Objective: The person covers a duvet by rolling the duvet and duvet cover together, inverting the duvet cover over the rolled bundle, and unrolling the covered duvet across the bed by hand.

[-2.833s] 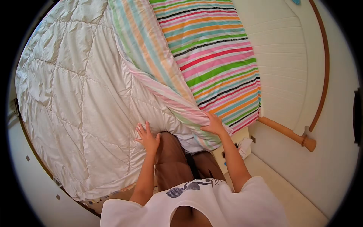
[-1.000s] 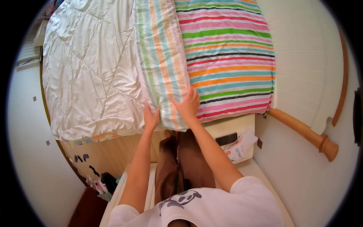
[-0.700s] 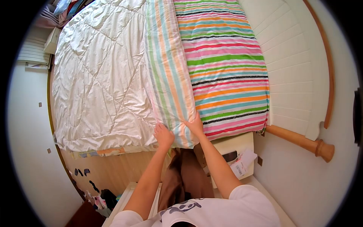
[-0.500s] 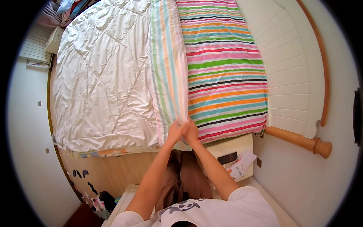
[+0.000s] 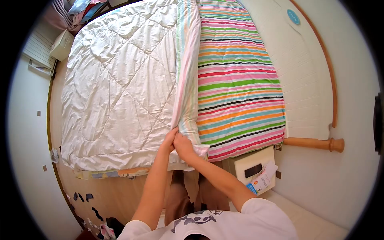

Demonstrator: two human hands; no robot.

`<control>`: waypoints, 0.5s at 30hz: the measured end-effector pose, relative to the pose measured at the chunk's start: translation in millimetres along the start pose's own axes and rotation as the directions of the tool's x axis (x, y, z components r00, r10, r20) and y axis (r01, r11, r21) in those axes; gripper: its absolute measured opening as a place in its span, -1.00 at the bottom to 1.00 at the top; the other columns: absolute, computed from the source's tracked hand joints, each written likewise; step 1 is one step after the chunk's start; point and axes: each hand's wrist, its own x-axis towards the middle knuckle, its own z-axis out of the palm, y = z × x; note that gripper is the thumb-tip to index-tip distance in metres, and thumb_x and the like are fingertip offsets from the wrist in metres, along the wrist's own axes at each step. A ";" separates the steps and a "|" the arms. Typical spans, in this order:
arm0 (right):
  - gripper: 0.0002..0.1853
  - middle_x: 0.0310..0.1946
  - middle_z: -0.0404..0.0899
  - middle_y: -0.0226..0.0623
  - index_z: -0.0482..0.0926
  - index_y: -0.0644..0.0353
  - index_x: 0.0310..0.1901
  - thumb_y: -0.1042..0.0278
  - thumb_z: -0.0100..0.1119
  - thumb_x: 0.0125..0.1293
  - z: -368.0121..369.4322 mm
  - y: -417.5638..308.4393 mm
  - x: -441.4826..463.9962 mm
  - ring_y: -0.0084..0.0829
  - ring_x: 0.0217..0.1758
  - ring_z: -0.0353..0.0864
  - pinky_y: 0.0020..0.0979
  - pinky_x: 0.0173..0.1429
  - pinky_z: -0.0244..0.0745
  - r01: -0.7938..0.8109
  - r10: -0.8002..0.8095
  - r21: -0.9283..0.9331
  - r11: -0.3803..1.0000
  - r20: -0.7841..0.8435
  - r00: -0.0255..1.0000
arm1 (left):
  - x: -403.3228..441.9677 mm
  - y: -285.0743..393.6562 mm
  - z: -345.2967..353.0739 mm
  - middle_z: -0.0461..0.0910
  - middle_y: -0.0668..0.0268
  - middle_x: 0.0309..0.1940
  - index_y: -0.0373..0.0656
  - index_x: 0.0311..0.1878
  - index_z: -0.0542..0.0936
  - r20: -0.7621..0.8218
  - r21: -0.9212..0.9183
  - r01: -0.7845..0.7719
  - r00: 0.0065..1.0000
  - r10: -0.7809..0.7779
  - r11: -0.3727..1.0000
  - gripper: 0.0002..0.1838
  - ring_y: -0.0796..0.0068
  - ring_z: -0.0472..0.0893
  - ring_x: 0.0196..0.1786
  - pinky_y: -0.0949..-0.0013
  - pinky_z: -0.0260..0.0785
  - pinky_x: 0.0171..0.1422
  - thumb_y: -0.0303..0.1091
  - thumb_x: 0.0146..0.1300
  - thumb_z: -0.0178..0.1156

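A white quilt (image 5: 116,88) with stitched diamond lines covers the left part of the bed. Along its right side runs a pale striped band (image 5: 186,80), folded back on itself. My left hand (image 5: 169,140) is closed on the quilt's folded edge, near the close side of the bed. Right beside it, touching or nearly so, my right hand (image 5: 183,145) also grips the fold, its fingertips partly hidden in the cloth. To the right lies a brightly striped sheet (image 5: 240,92), flat over the mattress.
A white headboard (image 5: 300,76) with a wooden post (image 5: 320,143) bounds the right side. By the bed, a small nightstand (image 5: 239,163) carries a phone (image 5: 253,171) and papers (image 5: 264,181). Dark socks (image 5: 96,213) lie on the floor at lower left.
Both hands have moved left and slightly down with the quilt's edge. The pale band is rolled over narrower, and more of the bright striped sheet shows near the fold.
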 end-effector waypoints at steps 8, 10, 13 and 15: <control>-0.88 -0.31 0.55 -0.23 0.63 0.22 -0.30 0.45 0.20 0.11 84.8 -108.1 17.1 -0.30 -0.23 0.65 -0.37 -0.31 0.62 0.273 -0.256 -0.067 0.960 0.191 0.948 | -25.2 2.7 -161.8 0.67 0.19 -0.02 -0.15 0.15 0.54 0.161 -0.320 0.125 0.984 -0.076 0.939 -0.50 0.25 0.65 0.04 0.16 0.51 0.18 0.10 0.48 0.04; -0.83 -0.25 0.57 -0.13 0.60 0.29 -0.23 0.48 0.17 0.12 104.2 -96.9 11.1 -0.21 -0.20 0.65 -0.30 -0.22 0.61 0.258 -0.255 0.023 0.966 0.249 0.934 | -19.1 -16.6 -160.7 0.67 0.18 -0.01 -0.16 0.15 0.54 0.110 -0.354 0.126 0.990 -0.093 0.927 -0.48 0.24 0.64 0.06 0.14 0.50 0.21 0.13 0.48 0.03; -0.66 -0.15 0.55 -0.05 0.51 0.35 -0.06 0.56 0.20 0.08 108.6 -87.6 4.1 -0.12 -0.15 0.63 -0.21 -0.10 0.58 0.169 -0.196 0.108 0.980 0.333 0.922 | -3.0 -33.9 -162.2 0.66 0.18 -0.01 -0.18 0.15 0.53 0.089 -0.366 0.131 0.990 -0.105 0.921 -0.45 0.23 0.63 0.06 0.13 0.48 0.22 0.15 0.47 0.03; -0.52 -0.11 0.54 -0.03 0.44 0.38 0.03 0.60 0.26 0.01 106.5 -86.7 4.4 -0.09 -0.13 0.63 -0.17 -0.05 0.56 0.129 -0.169 0.128 0.983 0.379 0.910 | 1.0 -37.4 -159.9 0.66 0.20 -0.01 -0.19 0.15 0.52 0.082 -0.380 0.113 0.993 -0.089 0.918 -0.43 0.25 0.62 0.07 0.15 0.46 0.23 0.18 0.46 0.04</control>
